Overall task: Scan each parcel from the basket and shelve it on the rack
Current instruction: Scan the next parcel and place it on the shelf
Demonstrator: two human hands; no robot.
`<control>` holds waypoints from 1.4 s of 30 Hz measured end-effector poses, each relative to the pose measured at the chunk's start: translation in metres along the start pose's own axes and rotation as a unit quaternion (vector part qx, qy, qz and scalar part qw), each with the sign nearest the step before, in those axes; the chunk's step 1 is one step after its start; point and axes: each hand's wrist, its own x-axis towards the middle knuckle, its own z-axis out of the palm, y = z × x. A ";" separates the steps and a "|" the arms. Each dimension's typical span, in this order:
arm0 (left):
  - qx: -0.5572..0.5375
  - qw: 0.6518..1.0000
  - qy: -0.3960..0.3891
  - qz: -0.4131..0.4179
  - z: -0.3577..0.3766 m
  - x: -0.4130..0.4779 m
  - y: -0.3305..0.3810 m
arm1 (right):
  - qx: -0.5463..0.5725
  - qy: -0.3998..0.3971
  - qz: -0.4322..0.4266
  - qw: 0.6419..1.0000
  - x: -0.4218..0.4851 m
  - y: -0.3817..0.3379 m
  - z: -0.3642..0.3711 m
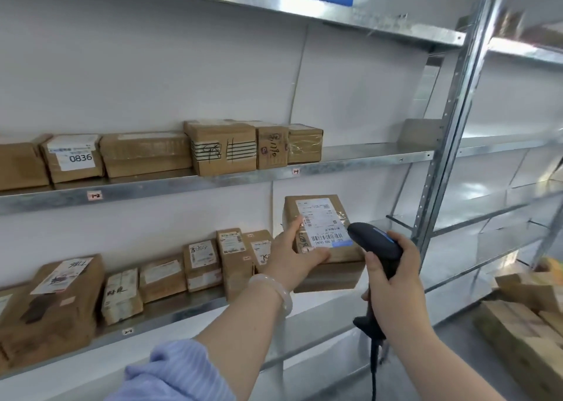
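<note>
Left hand [292,256] gripping labelled parcel [326,242], scanner [377,248] in right hand [396,281] beside it.

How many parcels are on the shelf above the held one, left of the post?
6, in a row: cut-off box at left edge, 0836 box, long box, striped box, scribbled box, taped box. More may hide behind.

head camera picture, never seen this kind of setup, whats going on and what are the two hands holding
There is no machine here. The single picture comes from a camera worn on a person's head, looking forward and down at their own hands. The left hand holds a cardboard parcel with its printed label facing the camera. The right hand grips a black scanner, its head close to that label. Behind them is a metal rack, and other parcels stand in rows on two of its shelves.
</note>
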 end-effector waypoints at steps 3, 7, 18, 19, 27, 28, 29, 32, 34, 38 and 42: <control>0.014 0.999 -0.026 0.034 0.016 0.028 0.020 | 0.013 0.040 -0.017 0.999 0.024 0.001 -0.008; 0.036 0.995 -0.063 0.070 0.029 0.064 0.045 | 0.027 0.089 -0.024 0.995 0.054 -0.004 -0.011; 0.016 0.994 -0.067 0.087 0.053 0.153 0.083 | 0.086 0.120 -0.051 0.988 0.151 0.000 -0.011; 0.012 0.994 -0.062 0.088 0.056 0.162 0.085 | 0.093 0.116 -0.058 0.987 0.162 0.003 -0.012; 0.042 0.994 0.062 0.084 0.087 0.238 0.103 | 0.127 0.067 -0.110 0.984 0.279 0.025 -0.010; 0.052 0.993 0.080 0.071 0.090 0.246 0.104 | 0.129 0.056 -0.112 0.984 0.293 0.028 -0.009; 0.057 0.992 0.094 0.058 0.093 0.254 0.105 | 0.131 0.045 -0.114 0.984 0.306 0.030 -0.008; 0.059 0.989 0.133 0.036 0.101 0.275 0.106 | 0.146 0.014 -0.125 0.981 0.339 0.036 -0.003; 0.063 0.983 0.168 0.028 0.105 0.287 0.105 | 0.156 -0.015 -0.124 0.980 0.357 0.041 0.002; 0.082 0.969 0.230 0.028 0.114 0.304 0.101 | 0.178 -0.055 -0.130 0.974 0.385 0.054 0.016; 0.093 0.954 0.281 0.054 0.120 0.313 0.094 | 0.209 -0.088 -0.154 0.962 0.401 0.055 0.032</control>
